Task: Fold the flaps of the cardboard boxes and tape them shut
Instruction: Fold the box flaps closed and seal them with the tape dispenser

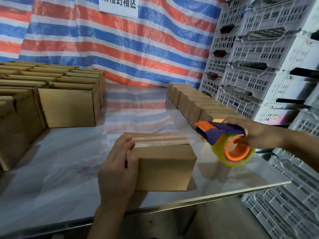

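Dim, even indoor light. The steel table [60, 169] mirrors the striped tarp [120, 49] as a hazy sheen, palest toward its near edge. A faint shadow lies right of the box [165, 166]. Wide-angle distortion bows the crates [259, 49] at the right edge. Focus is slightly soft throughout.

- White sign [118, 5], hung on the striped tarpaulin [120, 49] at the top edge: one row of large black Chinese characters, tops cropped. The last reads 区; the others look like 箱封箱, not certain.
- Table [69, 161], just behind the cardboard box [165, 166]: faint reflection [110, 140] of the sign, illegible.
- White crate [264, 116], right side: colourful sticker [278, 119], too blurred to read.
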